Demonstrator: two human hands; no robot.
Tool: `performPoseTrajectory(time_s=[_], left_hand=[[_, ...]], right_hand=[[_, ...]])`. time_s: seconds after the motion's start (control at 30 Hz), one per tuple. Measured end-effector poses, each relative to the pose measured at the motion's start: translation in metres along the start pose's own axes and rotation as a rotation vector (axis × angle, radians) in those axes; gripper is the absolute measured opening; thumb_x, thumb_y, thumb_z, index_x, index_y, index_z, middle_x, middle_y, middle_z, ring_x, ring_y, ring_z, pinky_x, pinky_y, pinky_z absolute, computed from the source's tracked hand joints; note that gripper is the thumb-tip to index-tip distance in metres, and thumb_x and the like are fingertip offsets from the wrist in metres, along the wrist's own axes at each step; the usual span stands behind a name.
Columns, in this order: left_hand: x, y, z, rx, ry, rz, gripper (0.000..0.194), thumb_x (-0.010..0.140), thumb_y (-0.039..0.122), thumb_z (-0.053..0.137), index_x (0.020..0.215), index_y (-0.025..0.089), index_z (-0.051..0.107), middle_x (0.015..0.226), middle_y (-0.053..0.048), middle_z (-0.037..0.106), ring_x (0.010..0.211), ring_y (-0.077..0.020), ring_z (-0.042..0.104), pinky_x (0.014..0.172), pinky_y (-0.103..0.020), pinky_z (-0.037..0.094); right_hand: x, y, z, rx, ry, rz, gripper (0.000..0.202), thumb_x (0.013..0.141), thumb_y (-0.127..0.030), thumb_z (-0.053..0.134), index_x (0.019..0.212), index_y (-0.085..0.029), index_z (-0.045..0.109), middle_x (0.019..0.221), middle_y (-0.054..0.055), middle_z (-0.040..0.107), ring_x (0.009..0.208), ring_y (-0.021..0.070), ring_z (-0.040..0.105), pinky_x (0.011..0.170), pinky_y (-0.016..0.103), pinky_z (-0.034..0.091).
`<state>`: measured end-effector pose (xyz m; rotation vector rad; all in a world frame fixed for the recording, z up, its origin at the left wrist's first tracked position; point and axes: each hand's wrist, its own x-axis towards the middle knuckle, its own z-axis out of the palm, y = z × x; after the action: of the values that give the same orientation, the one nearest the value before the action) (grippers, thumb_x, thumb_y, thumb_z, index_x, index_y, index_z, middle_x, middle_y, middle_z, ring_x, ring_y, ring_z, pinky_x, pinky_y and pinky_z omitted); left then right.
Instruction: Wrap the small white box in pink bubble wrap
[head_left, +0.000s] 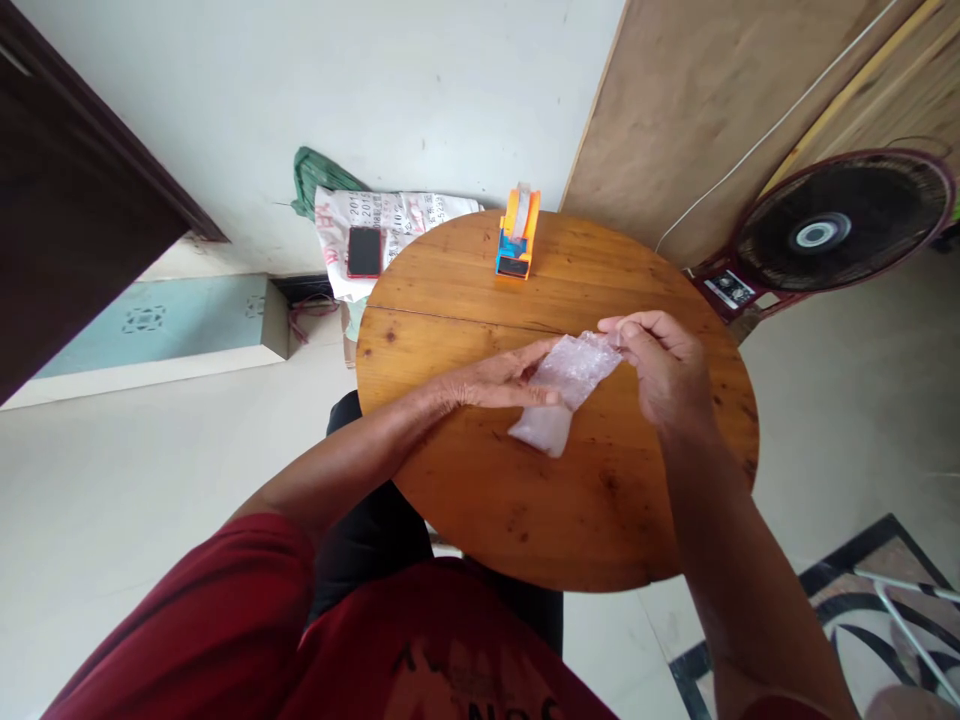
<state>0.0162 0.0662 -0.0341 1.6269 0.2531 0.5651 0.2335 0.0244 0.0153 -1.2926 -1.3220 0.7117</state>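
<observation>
A crinkled piece of bubble wrap [574,372], clear and whitish, slants between my two hands above the round wooden table [480,480]. From its left side my left hand [517,380] grips it, thumb across the front and the other fingers behind. My right hand [664,365] pinches the upper right corner between thumb and index finger. The lower end of the wrap hangs loose toward me. Whether anything lies inside the wrap I cannot tell. Farther back on the table stands an orange and blue tape dispenser [517,235] with a tape roll.
Left of the table, a phone [364,252] lies on a printed white sack [409,215], with a green bag [319,180] behind. A large fan [817,235] stands at the right. The white wall [375,90] rises behind the table.
</observation>
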Motion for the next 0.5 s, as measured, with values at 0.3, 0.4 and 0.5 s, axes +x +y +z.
performPoseTrajectory(time_s=[0.3, 0.4, 0.5], left_hand=[[0.003, -0.013, -0.005, -0.088, 0.108, -0.057, 0.049, 0.089, 0.050, 0.066, 0.128, 0.021, 0.063, 0.124, -0.008, 0.068, 0.115, -0.0249, 0.062, 0.099, -0.038, 0.046], [0.005, -0.018, -0.003, -0.169, 0.178, -0.097, 0.046, 0.082, 0.051, 0.073, 0.111, 0.016, 0.068, 0.100, -0.006, 0.070, 0.091, -0.0189, 0.065, 0.082, -0.031, 0.048], [0.009, -0.023, -0.001, -0.231, 0.241, -0.121, 0.044, 0.074, 0.050, 0.080, 0.096, 0.013, 0.068, 0.084, -0.003, 0.067, 0.078, -0.0142, 0.061, 0.073, -0.026, 0.046]], right_hand=[[0.034, 0.001, -0.007, -0.099, -0.129, 0.002, 0.007, 0.081, -0.028, 0.070, 0.078, -0.025, 0.075, 0.076, 0.003, 0.074, 0.074, 0.0218, 0.069, 0.075, 0.044, 0.058], [0.042, 0.009, -0.008, -0.142, -0.122, -0.011, 0.007, 0.081, -0.027, 0.070, 0.078, -0.025, 0.076, 0.076, 0.003, 0.075, 0.075, 0.0214, 0.069, 0.077, 0.044, 0.058], [0.047, 0.015, -0.004, -0.151, -0.112, -0.035, 0.007, 0.081, -0.029, 0.071, 0.076, -0.026, 0.076, 0.075, 0.002, 0.075, 0.074, 0.0213, 0.068, 0.076, 0.044, 0.057]])
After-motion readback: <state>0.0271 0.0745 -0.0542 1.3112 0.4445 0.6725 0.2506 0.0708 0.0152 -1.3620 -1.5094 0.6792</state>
